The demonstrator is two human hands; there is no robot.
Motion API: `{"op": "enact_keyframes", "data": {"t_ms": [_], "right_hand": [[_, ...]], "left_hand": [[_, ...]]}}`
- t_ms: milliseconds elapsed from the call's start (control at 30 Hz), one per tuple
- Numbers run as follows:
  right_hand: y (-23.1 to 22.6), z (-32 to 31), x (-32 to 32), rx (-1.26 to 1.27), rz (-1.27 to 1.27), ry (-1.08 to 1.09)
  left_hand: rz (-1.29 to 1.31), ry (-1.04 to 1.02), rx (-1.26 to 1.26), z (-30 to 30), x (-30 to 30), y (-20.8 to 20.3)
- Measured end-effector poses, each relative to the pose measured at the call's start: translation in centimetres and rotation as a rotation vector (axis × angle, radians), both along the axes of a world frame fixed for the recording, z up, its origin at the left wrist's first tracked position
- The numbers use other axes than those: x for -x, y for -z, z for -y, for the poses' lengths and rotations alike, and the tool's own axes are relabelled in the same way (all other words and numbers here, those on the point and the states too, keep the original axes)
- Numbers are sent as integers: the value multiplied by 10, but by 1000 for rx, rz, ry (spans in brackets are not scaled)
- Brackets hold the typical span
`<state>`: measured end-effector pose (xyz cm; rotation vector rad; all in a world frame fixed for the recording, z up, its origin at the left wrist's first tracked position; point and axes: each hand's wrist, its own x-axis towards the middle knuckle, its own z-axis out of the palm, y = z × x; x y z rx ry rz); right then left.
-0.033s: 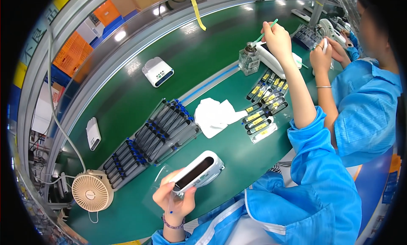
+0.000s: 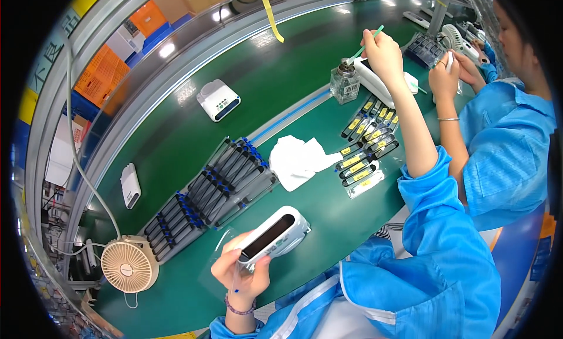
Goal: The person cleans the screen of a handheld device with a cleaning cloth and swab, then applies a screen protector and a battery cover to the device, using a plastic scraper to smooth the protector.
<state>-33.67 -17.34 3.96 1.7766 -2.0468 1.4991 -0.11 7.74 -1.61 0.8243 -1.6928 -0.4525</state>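
My left hand is closed around the lower end of a white handheld device with a long dark window. Clear film shows beside that hand, with a small blue tab below the fingers. My right hand pinches a thin green stick over a clear glass bottle with a metal top. The stick's lower end is at the bottle's top. Just right of the bottle lies a larger white device, partly hidden by my right arm.
A crumpled white cloth lies mid-table, between dark strips with blue tabs and yellow-labelled dark pieces. A beige fan stands left. White devices rest on the green belt. A co-worker in blue sits close on my right.
The device in my left hand has tilted very slightly. My right hand, the green stick and the bottle look the same.
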Motion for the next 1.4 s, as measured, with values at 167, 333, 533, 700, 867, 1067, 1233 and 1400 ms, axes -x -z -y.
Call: {"op": "enact_keyframes", "data": {"t_ms": [167, 333, 533, 700, 867, 1067, 1233, 1400], "right_hand": [[5, 9, -1, 2, 144, -14], [27, 14, 24, 49, 692, -201], [28, 6, 32, 85, 840, -149], [28, 4, 17, 26, 850, -258], [30, 4, 29, 79, 772, -232], [46, 20, 49, 47, 863, -175], [38, 11, 72, 293, 829, -190], [0, -98, -36, 227, 990, -780]], "left_hand": [[-8, -38, -2, 10, -3, 4], [33, 44, -4, 23, -1, 1], [50, 26, -51, 27, -4, 3], [48, -12, -46, 27, -8, 6], [22, -29, -47, 26, -5, 6], [2, -40, -70, 23, -8, 11], [7, 7, -39, 29, -8, 9], [-64, 77, -9, 33, -9, 8]]}}
